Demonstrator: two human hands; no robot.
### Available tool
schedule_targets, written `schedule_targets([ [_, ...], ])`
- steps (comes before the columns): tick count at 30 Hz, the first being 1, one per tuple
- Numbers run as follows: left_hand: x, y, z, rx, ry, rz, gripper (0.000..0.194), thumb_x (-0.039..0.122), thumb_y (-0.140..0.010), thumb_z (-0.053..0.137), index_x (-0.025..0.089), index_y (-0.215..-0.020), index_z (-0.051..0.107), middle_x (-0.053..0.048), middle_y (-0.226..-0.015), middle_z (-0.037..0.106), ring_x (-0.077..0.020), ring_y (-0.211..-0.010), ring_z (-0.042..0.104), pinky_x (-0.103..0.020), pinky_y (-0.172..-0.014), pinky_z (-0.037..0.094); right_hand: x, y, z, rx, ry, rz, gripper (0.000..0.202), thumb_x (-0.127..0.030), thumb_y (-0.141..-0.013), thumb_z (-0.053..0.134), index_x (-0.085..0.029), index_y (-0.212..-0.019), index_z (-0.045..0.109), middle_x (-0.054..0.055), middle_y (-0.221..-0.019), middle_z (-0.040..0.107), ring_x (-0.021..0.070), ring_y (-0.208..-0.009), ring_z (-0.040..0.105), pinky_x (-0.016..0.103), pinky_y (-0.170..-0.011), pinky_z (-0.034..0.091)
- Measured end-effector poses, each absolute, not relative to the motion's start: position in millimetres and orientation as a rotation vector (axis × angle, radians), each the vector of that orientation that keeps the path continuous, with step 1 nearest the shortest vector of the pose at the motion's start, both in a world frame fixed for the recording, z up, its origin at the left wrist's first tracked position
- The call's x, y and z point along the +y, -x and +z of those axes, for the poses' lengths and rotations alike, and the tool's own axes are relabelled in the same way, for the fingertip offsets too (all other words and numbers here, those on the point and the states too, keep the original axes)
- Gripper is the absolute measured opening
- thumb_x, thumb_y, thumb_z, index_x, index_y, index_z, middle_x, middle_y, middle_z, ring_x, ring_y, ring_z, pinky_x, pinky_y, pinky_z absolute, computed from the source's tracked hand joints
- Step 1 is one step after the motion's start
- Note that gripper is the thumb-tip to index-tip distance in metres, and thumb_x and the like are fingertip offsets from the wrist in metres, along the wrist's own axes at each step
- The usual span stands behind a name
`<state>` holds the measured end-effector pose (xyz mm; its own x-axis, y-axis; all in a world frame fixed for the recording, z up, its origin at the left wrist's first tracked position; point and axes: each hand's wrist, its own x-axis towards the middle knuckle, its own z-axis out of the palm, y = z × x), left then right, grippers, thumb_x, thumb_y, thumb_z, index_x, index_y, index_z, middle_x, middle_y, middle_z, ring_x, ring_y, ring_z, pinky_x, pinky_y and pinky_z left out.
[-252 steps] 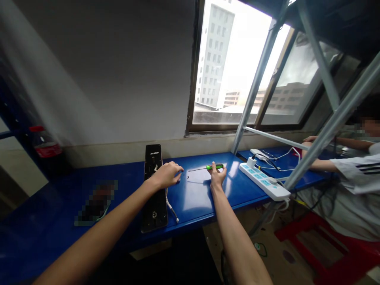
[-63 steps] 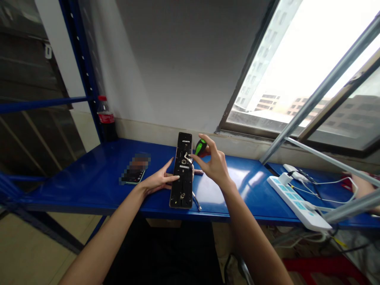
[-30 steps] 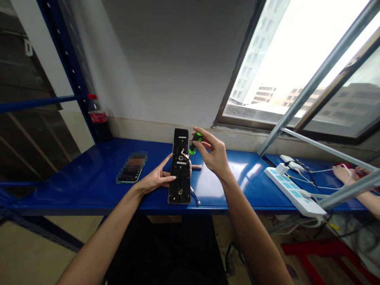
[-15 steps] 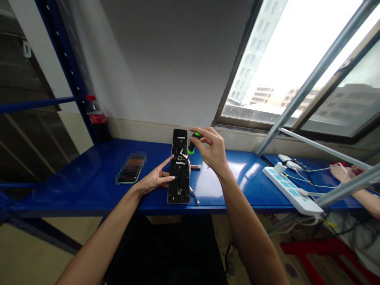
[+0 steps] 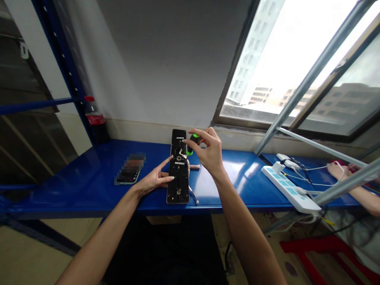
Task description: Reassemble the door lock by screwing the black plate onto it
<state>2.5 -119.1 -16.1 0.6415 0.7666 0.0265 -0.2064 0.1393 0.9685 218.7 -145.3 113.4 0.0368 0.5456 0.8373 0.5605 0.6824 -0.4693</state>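
Note:
A long black panel (image 5: 179, 178) with metal fittings and a white cable lies lengthwise near the front of the blue table. My left hand (image 5: 152, 180) rests against its left edge, fingers spread, with the thumb and index fingertips touching the panel. Above the panel's right side, my right hand (image 5: 208, 147) pinches a short black and green screwdriver (image 5: 192, 144) between thumb and fingers. The screwdriver points down at the panel; where its tip meets the panel is too small to tell. A copper-coloured cylinder (image 5: 194, 167) sticks out beside the panel's right edge.
A phone (image 5: 129, 170) lies at the left, with a cola bottle (image 5: 96, 120) behind it by the wall. On the right are a white power strip (image 5: 289, 190), cables and metal bars (image 5: 308, 75). Another person's hand (image 5: 337, 172) is beyond them.
The thumb and fingers of my right hand have shifted on the screwdriver's handle, the thumb now reaching further left. My left hand stays against the panel. The whole view has shifted slightly.

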Motion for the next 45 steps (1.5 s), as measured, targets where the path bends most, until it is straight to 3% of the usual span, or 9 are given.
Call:
schedule_targets([
  [7,-120,-3,-14,0.563,-1.246,0.745,0.107,0.025,-0.084,0.08,0.035,-0.162,0.007,-0.009,-0.105,0.079,-0.0277,-0.1,0.075,-0.043,-0.089,0.059,-145,-219,108,-1.716,0.773,0.346,0.039,-0.029,-0.097,0.053,-0.027,-0.135,0.062,0.006,-0.128,0.069,0.0197,-0.12,0.064,0.037,-0.101,0.056],
  [14,-119,-2,-16,0.557,-1.248,0.75,0.106,0.026,-0.084,0.08,0.032,-0.162,0.009,-0.009,-0.102,0.078,-0.0276,-0.1,0.075,-0.043,-0.089,0.059,-141,-214,105,-1.577,0.948,0.05,0.023,-0.035,-0.087,0.071,-0.029,-0.109,0.076,0.004,-0.097,0.063,0.0162,-0.086,0.063,0.033,-0.078,0.059],
  [20,-118,-2,-16,0.549,-1.252,0.743,0.104,0.025,-0.085,0.079,0.035,-0.161,0.008,-0.009,-0.103,0.078,-0.0276,-0.102,0.075,-0.045,-0.091,0.059,-148,-226,112,-1.781,0.786,0.337,0.041,-0.028,-0.1,0.048,-0.029,-0.139,0.059,0.006,-0.14,0.061,0.0203,-0.128,0.059,0.037,-0.101,0.055],
  [23,-119,-2,-16,0.553,-1.252,0.742,0.105,0.025,-0.085,0.079,0.034,-0.162,0.008,-0.009,-0.102,0.078,-0.0272,-0.099,0.075,-0.043,-0.089,0.059,-151,-228,114,-1.755,0.777,0.377,0.036,-0.027,-0.094,0.059,-0.027,-0.129,0.068,0.005,-0.119,0.071,0.0185,-0.111,0.067,0.035,-0.094,0.058],
  [28,-120,-2,-13,0.581,-1.263,0.746,0.104,0.025,-0.085,0.08,0.033,-0.162,0.01,-0.007,-0.099,0.079,-0.0262,-0.097,0.076,-0.04,-0.087,0.06,-146,-229,114,-1.651,0.937,0.1,0.024,-0.032,-0.087,0.07,-0.026,-0.109,0.077,0.003,-0.095,0.06,0.0139,-0.08,0.061,0.03,-0.073,0.058],
  [33,-121,-2,-12,0.573,-1.259,0.739,0.106,0.026,-0.085,0.08,0.033,-0.162,0.007,-0.008,-0.101,0.079,-0.027,-0.098,0.076,-0.043,-0.089,0.059,-148,-235,114,-1.799,0.854,0.247,0.041,-0.027,-0.099,0.051,-0.031,-0.139,0.06,0.008,-0.139,0.059,0.0213,-0.125,0.059,0.036,-0.096,0.056],
  [37,-119,-2,-15,0.561,-1.259,0.74,0.104,0.026,-0.085,0.079,0.035,-0.161,0.009,-0.007,-0.101,0.079,-0.027,-0.099,0.075,-0.044,-0.09,0.059,-149,-232,113,-1.793,0.819,0.326,0.04,-0.025,-0.093,0.061,-0.028,-0.133,0.065,0.006,-0.118,0.069,0.0179,-0.102,0.067,0.034,-0.087,0.06],
  [41,-119,-2,-15,0.565,-1.259,0.748,0.104,0.026,-0.085,0.079,0.034,-0.162,0.009,-0.008,-0.1,0.079,-0.0274,-0.099,0.075,-0.043,-0.089,0.059,-146,-227,113,-1.674,0.911,0.094,0.028,-0.03,-0.085,0.073,-0.026,-0.113,0.075,0.003,-0.097,0.059,0.0137,-0.079,0.06,0.029,-0.069,0.059],
  [45,-120,-2,-13,0.562,-1.249,0.746,0.107,0.026,-0.084,0.08,0.032,-0.162,0.007,-0.01,-0.104,0.079,-0.0284,-0.099,0.076,-0.043,-0.089,0.059,-145,-228,112,-1.758,0.897,0.166,0.038,-0.03,-0.097,0.054,-0.03,-0.134,0.063,0.008,-0.128,0.061,0.0201,-0.113,0.062,0.034,-0.087,0.06],
])
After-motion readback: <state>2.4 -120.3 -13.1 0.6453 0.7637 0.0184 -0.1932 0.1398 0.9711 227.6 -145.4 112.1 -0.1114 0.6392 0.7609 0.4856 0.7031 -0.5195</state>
